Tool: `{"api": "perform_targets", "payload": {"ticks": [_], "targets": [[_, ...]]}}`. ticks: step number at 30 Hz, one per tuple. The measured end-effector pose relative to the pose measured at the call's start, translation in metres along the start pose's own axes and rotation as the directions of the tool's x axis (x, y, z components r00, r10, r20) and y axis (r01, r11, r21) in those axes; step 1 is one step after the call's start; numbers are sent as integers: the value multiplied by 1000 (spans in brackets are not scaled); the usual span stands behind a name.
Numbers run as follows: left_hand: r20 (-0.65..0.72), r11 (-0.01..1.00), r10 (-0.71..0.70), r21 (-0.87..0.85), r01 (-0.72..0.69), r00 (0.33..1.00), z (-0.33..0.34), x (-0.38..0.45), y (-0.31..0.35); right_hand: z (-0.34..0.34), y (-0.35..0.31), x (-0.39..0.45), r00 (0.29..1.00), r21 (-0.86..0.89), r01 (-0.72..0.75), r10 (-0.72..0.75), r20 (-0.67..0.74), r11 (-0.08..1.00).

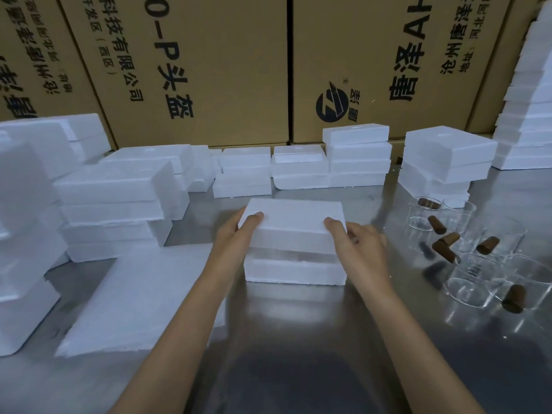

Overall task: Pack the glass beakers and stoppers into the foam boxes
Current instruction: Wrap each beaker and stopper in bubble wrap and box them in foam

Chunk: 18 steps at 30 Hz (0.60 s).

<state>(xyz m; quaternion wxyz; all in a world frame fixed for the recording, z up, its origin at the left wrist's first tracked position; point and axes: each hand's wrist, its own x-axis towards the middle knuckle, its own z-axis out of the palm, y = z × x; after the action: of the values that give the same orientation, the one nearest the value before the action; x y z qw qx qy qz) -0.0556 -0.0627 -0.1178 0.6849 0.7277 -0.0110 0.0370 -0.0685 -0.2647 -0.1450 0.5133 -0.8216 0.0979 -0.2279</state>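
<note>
Foam lid (294,222) held between both hands, raised just above foam box base (294,271) on steel table (298,339). Left hand (236,234) and right hand (358,243) grip its ends, thumbs on top. Glass beakers (469,282) and brown stoppers (448,240) lie right of the right hand.

A steel worktop (298,339) fills the lower part of the view, its brushed surface shiny with blurred reflections. Behind the worktop's far edge, large brown cardboard cartons (209,70) stand side by side like a wall, printed with big black Chinese characters turned sideways. On the carton right of the worktop's middle (388,55) there is a round black logo (332,103) low down near the worktop. A dark vertical seam (289,70) separates this carton from its left neighbour.
</note>
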Motion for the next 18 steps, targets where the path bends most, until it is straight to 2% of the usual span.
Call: {"api": "perform_targets", "payload": {"ticks": [6,9,18], "targets": [[55,1000,24,9,-25,998,-1,-3,-4,-1,2,3,1000,-37,-28,28,8,999],[52,1000,1,28,-2,999,-1,-5,-7,-2,2,3,998,6,-62,62,1,998],[21,999,-15,40,14,1000,2,-7,-15,-3,4,-2,971,125,-222,207,120,967]]}}
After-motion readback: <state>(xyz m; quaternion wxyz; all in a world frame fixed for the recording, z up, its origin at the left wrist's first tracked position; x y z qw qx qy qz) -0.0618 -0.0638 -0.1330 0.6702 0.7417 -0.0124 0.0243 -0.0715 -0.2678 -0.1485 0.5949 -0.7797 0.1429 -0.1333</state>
